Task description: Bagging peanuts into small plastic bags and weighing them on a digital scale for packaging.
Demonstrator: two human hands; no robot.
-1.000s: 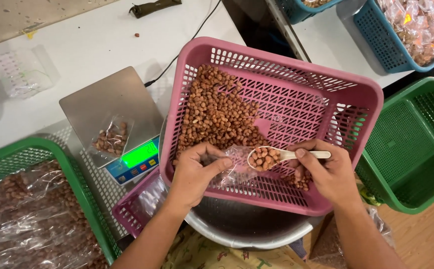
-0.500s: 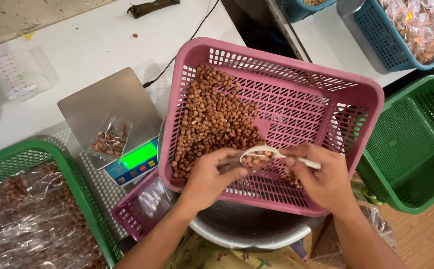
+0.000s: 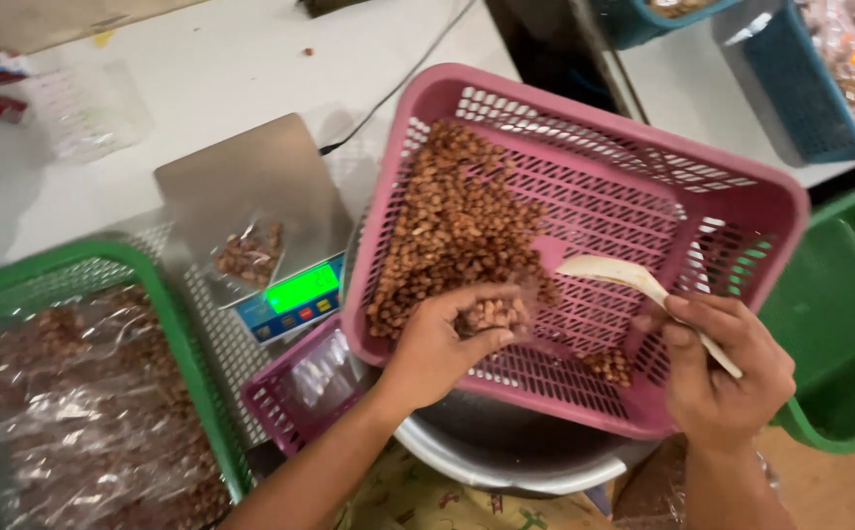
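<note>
Green baskets point(image 3: 74, 285) flanking pink basket point(image 3: 741, 196)

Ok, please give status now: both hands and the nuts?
Left hand shut on small bag of nuts. Right hand shut on pale spoon, looks empty. Pink basket unobstructed.

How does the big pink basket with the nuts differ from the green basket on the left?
The large pink plastic basket is tilted over a metal bowl and holds loose brown nuts; the green plastic basket sits lower, at the left edge, and holds clear packets of nuts. The left hand reaches into the pink one; no hand is at the green one. Both have slotted mesh walls.
</note>
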